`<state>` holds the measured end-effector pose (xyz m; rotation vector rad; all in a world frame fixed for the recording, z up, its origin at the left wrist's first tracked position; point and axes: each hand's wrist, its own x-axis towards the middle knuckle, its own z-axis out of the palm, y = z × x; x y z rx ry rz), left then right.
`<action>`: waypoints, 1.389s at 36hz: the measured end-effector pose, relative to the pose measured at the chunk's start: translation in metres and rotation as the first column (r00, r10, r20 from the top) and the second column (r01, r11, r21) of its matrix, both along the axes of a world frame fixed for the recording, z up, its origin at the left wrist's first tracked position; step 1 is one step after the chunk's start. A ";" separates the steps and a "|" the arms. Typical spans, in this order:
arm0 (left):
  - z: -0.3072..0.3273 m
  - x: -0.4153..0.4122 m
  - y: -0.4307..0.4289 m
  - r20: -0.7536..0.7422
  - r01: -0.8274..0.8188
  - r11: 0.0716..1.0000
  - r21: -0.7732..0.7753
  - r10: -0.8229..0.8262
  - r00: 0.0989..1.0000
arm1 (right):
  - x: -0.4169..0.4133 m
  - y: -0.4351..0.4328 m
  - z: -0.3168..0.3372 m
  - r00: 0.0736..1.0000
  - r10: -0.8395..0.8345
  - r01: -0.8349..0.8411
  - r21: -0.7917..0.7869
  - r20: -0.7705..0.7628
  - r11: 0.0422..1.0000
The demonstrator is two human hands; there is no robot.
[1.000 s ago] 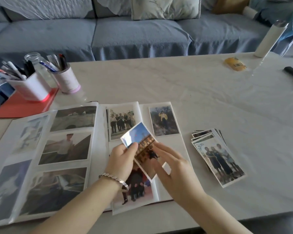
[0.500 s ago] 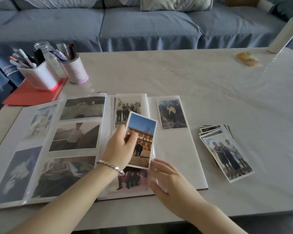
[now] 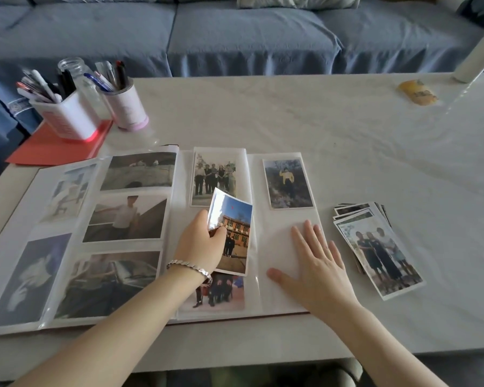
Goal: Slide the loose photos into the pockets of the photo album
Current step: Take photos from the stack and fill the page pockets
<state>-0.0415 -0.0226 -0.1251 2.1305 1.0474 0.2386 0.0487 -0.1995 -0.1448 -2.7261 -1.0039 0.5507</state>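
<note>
Pinching a photo [image 3: 235,233] in my left hand [image 3: 199,244] over the open album [image 3: 280,219]; my right hand [image 3: 316,263] lies flat at the photo's three o'clock, fingers [image 3: 298,233] spread wide. The stack [image 3: 377,247] lies on the tabletop [image 3: 291,121] beyond.

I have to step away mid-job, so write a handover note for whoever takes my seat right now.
Left hand pinches a glossy photo of a brick building under blue sky over the right page of the open white-paged photo album.
Right hand lies flat on an empty pocket there.
Stack of loose photos sits on the table right of the album.
Done: three photos pocketed on this page.
Left: pocket the held photo, then the stack.
</note>
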 end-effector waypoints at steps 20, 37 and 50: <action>0.037 0.001 -0.016 -0.242 0.309 0.949 -0.068 -0.316 0.917 | 0.005 -0.003 0.001 0.998 0.015 -0.011 0.053 -0.065 0.999; 0.068 0.021 -0.030 -0.524 0.452 0.883 0.124 -0.329 0.786 | 0.006 -0.004 0.002 0.994 0.019 -0.009 0.089 -0.106 0.996; 0.060 0.029 -0.036 -0.404 0.383 0.921 0.070 -0.325 0.855 | 0.007 -0.005 0.001 0.993 0.028 -0.016 0.111 -0.112 0.994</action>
